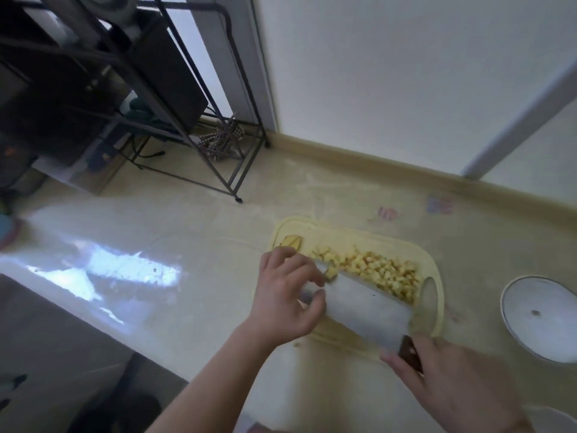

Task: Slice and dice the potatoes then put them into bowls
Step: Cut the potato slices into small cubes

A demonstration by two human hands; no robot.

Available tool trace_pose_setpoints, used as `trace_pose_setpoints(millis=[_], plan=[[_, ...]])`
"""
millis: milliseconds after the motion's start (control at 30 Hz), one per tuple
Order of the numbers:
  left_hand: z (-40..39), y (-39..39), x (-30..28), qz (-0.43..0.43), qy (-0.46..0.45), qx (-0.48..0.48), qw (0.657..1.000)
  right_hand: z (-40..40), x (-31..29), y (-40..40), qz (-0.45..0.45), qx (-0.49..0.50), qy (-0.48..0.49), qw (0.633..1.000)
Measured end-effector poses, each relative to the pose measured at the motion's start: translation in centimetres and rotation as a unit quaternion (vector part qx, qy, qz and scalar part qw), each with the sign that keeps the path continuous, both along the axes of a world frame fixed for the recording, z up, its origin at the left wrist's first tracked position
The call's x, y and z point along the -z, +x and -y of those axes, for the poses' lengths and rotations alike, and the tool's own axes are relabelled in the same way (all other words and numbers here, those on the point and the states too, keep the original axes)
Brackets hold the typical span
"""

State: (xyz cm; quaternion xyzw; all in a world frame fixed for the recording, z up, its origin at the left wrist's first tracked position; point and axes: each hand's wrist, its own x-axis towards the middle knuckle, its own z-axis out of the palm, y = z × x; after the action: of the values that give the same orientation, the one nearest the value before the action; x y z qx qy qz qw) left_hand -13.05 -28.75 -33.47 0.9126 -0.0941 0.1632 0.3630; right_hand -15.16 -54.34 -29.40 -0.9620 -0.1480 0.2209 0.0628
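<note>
While right hand (pixel 449 379) grips cleaver (pixel 365 310), dice (pixel 381 270) lie beyond.

Pale yellow diced potato (pixel 377 271) heaped on cutting board (pixel 312 228)

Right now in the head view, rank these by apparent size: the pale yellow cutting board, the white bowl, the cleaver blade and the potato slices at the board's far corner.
1. Pale yellow cutting board
2. White bowl and steel cleaver blade: too alike to rank
3. Potato slices
</note>
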Motion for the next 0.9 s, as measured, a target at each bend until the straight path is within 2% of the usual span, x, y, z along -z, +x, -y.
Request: trace_pose_setpoints(millis=[33, 100, 133, 167, 233, 333, 433, 467, 500, 533, 567, 633, 700, 767, 833, 900], plan=[[0.2, 0.4, -0.1, -0.036, 0.045, 0.024, 0.998, 0.1, 0.4, -0.3, 0.021, -0.005, 0.006, 1.0], [0.7, 1.1, -0.1, -0.098, 0.089, 0.037, 0.991, -0.6, -0.4, -0.3, 0.005, -0.009, -0.005, 1.0], [1.0, 1.4, 0.0, -0.118, 0.1, 0.041, 0.987, -0.2, 0.0, -0.6, 0.068, -0.019, -0.003, 0.997], [0.9, 1.6, 0.1, -0.133, 0.108, 0.045, 0.984, -0.1, 0.2, -0.6, 0.091, -0.025, -0.009, 0.996], [0.9, 2.1, 0.2, -0.161, 0.114, 0.063, 0.978, 0.1, 0.1, -0.9, 0.078, -0.025, 0.001, 0.997], [0.6, 2.7, 0.1, -0.206, 0.127, 0.101, 0.965, 0.5, 0.5, -1.3, 0.066, -0.034, -0.039, 0.996], [-0.6, 3.6, 0.2, -0.228, 0.072, 0.12, 0.964, 0.4, 0.1, -1.7, 0.052, 0.007, 0.008, 0.999], [-1.3, 4.0, 0.4, -0.223, 0.042, 0.113, 0.967, 0.7, 0.2, -2.1, -0.016, 0.017, -0.021, 1.0], [-2.0, 4.4, 0.6, -0.207, 0.021, 0.092, 0.974, 1.1, 0.5, -2.6, -0.026, 0.033, -0.018, 0.999], [-2.7, 4.9, 0.9, -0.188, 0.018, 0.054, 0.981, 1.2, 0.3, -2.9, 0.014, 0.045, 0.014, 0.999], [-3.5, 5.4, 1.3, -0.183, 0.032, 0.01, 0.983, 1.1, 0.3, -3.0, 0.032, 0.045, 0.046, 0.997], [-4.5, 6.2, 1.6, -0.233, 0.088, -0.041, 0.968, 0.9, 0.1, -3.2, 0.026, 0.048, 0.077, 0.996], [-5.2, 6.6, 1.8, -0.271, 0.141, -0.01, 0.952, 0.7, 0.2, -3.8, 0.02, 0.061, 0.122, 0.99], [-5.4, 6.9, 1.8, -0.265, 0.18, 0.033, 0.947, 1.0, 0.8, -3.8, 0.04, 0.057, 0.137, 0.988], [-5.4, 7.3, 1.6, -0.27, 0.188, 0.042, 0.943, 1.3, 1.8, -4.0, 0.091, 0.034, 0.14, 0.985], [-5.1, 7.7, 1.1, -0.3, 0.191, 0.036, 0.934, 1.0, 1.9, -4.0, 0.087, 0.035, 0.13, 0.987]])
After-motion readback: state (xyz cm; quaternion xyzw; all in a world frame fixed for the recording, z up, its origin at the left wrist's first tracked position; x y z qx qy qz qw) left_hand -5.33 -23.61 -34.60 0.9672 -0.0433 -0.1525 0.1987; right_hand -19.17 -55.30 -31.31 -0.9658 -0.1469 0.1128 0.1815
